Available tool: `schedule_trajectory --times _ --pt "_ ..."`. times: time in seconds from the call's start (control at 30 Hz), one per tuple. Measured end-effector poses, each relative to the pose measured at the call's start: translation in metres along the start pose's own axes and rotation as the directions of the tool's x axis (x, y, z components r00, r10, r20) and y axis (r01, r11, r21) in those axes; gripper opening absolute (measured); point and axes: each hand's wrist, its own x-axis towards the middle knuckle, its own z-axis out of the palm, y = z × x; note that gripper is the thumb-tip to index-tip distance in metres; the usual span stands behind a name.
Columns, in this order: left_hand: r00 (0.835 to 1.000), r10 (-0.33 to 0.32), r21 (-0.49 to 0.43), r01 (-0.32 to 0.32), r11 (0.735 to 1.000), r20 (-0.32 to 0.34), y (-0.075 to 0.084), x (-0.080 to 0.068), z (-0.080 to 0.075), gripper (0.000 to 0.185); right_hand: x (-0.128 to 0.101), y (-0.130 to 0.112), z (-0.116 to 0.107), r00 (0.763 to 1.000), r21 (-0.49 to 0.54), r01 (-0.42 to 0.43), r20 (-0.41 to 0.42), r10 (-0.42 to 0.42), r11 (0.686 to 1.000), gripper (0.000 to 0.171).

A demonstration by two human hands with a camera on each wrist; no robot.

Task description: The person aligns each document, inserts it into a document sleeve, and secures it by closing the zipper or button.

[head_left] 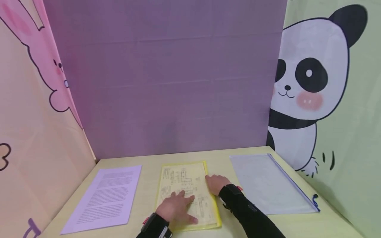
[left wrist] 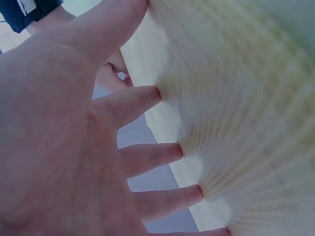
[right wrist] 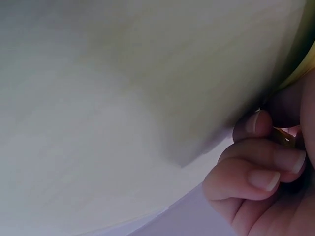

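A yellow-edged report cover (head_left: pixel 168 180) lies on the table, and a printed sheet with diagrams shows through its clear front. My left hand (head_left: pixel 177 207) presses down on the lower part of the cover. Its fingers are spread, and in the left wrist view the fingertips (left wrist: pixel 192 194) touch the surface. At the right edge runs a yellow slide-on spine bar (head_left: pixel 216 211), pinched near its upper half by my right hand (head_left: pixel 217 183). In the right wrist view, the fingers (right wrist: pixel 246 172) are curled with a bit of yellow at the thumb; most of the grip is hidden.
On the left of the pale table (head_left: pixel 150 195) lies a lilac printed sheet (head_left: pixel 107 195). To the right is a clear report cover (head_left: pixel 268 185) with a blue spine bar (head_left: pixel 293 181); a small blue curl (head_left: pixel 315 197) sits by its lower end. A purple panel (head_left: pixel 178 82) stands behind.
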Motion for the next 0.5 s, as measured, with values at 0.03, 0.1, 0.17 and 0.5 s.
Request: schedule_trajectory --times 0.03,0.1,0.17,0.5 --pt "1.0 0.001 0.001 -0.001 1.0 -0.001 0.0 0.0 0.0 0.08 0.0 0.0 0.0 1.0 -0.005 0.001 0.003 -0.001 1.0 0.008" --pt "1.0 0.003 -0.003 -0.003 1.0 -0.005 0.0 0.0 0.0 0.08 0.0 0.0 0.001 1.0 -0.015 0.006 0.002 -0.006 1.0 0.008" --pt "1.0 0.004 -0.014 -0.004 1.0 -0.009 0.0 0.0 -0.001 0.081 -0.002 -0.001 0.0 1.0 -0.03 0.016 0.0 -0.016 0.999 0.007" --pt "1.0 0.002 -0.022 -0.002 1.0 0.002 0.0 0.001 -0.001 0.08 -0.011 -0.005 -0.013 0.998 -0.067 0.038 0.048 -0.035 0.997 0.007"
